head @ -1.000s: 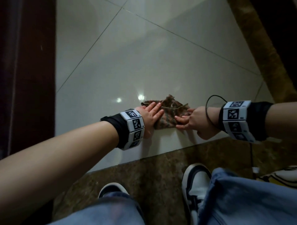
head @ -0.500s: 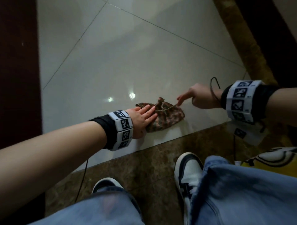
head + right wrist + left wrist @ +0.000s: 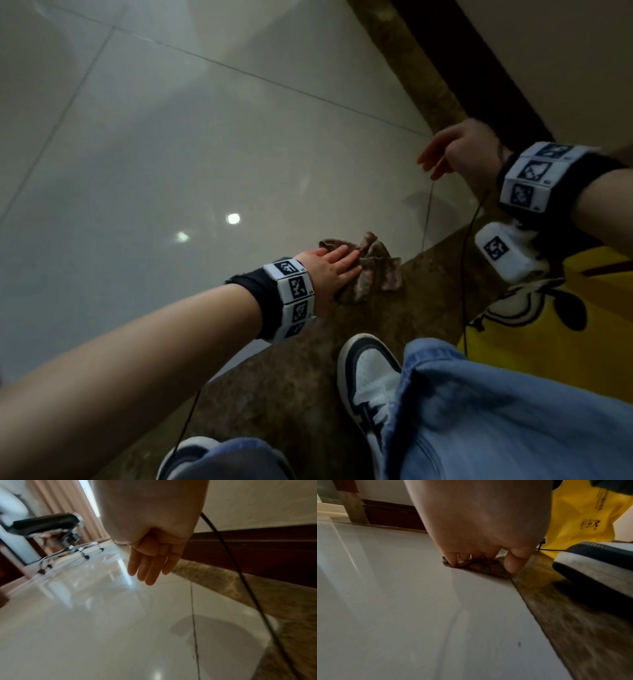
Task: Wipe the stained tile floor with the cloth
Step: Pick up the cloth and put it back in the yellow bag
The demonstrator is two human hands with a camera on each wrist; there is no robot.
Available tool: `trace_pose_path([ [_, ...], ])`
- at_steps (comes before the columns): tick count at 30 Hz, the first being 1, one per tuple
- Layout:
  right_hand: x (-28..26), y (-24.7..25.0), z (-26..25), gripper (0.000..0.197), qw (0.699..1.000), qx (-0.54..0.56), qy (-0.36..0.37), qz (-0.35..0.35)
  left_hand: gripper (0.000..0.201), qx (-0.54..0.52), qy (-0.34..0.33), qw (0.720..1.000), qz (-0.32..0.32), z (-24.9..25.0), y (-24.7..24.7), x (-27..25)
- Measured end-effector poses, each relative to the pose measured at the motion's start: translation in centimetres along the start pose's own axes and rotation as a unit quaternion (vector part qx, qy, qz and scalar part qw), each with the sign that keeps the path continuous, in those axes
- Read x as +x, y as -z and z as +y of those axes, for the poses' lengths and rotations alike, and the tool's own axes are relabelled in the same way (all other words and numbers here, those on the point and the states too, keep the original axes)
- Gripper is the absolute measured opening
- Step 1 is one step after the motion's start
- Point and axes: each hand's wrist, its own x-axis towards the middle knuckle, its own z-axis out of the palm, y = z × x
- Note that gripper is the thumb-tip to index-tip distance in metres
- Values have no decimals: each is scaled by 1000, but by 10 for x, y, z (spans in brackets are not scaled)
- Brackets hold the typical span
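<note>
A crumpled brown patterned cloth (image 3: 371, 270) lies where the pale glossy tile floor (image 3: 171, 164) meets a brown marbled strip (image 3: 308, 387). My left hand (image 3: 334, 270) lies flat on the cloth's left part, fingers straight. In the left wrist view the fingertips (image 3: 452, 561) and thumb press the cloth (image 3: 484, 568) onto the tile. My right hand (image 3: 448, 150) hangs in the air up and to the right, well clear of the cloth, fingers straight and empty; in the right wrist view the right hand (image 3: 150, 563) hovers above the tile (image 3: 102, 628).
My white and dark shoe (image 3: 368, 373) and jeans (image 3: 496, 421) are just below the cloth. A yellow garment (image 3: 565, 315) lies at the right. A dark skirting board (image 3: 462, 61) borders the floor. A wheeled chair base (image 3: 68, 551) stands far off. A black cable (image 3: 240, 574) dangles from my right wrist.
My right hand let go of the cloth and rose up and to the right with fingers spread. The left hand stayed flat on the cloth, which now lies partly over the brown strip.
</note>
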Motion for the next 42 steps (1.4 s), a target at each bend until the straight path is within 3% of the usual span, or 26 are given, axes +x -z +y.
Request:
trace_pose_path([
  [3, 2, 25, 6, 47, 994, 65, -39, 80, 78, 6, -40, 999, 16, 6, 8, 20],
  [7, 1, 40, 13, 49, 986, 93, -55, 125, 75, 11, -71, 997, 35, 18, 12, 41],
  [10, 1, 46, 22, 48, 985, 100, -69, 125, 61, -35, -75, 995, 61, 28, 28, 50],
  [14, 1, 52, 26, 47, 989, 86, -63, 98, 42, -113, -31, 986, 122, 37, 61, 58],
  [18, 2, 63, 17, 41, 988, 113, -41, 92, 45, -108, 25, 985, 133, 51, 70, 61],
  [21, 6, 69, 7, 43, 988, 148, -39, 39, 44, -96, 19, 987, 129, 62, 70, 63],
  [24, 3, 66, -6, 45, 986, 143, -20, 84, 44, -122, 6, 985, 123, 63, 77, 59],
  [26, -4, 66, -13, 48, 986, 132, 7, 105, 40, -196, 12, 972, 125, 57, 82, 54],
  [28, -12, 73, -19, 48, 981, 142, 30, 126, 27, -300, 38, 941, 154, 45, 91, 46],
  [30, -22, 85, -28, 49, 971, 178, 32, 158, 15, -399, 56, 895, 192, 31, 103, 36],
  [33, -39, 105, -43, 48, 958, 224, 43, 176, 26, -533, 55, 814, 225, 12, 137, 18],
  [34, -45, 112, -47, 48, 954, 237, 48, 178, 27, -557, 46, 798, 223, 7, 151, 12],
  [38, -79, 142, -60, 45, 937, 268, 80, 209, 29, -523, 6, 817, 241, 2, 207, -10],
  [42, -120, 179, -55, 43, 905, 302, 64, 293, 29, -452, -15, 833, 318, 13, 258, -23],
])
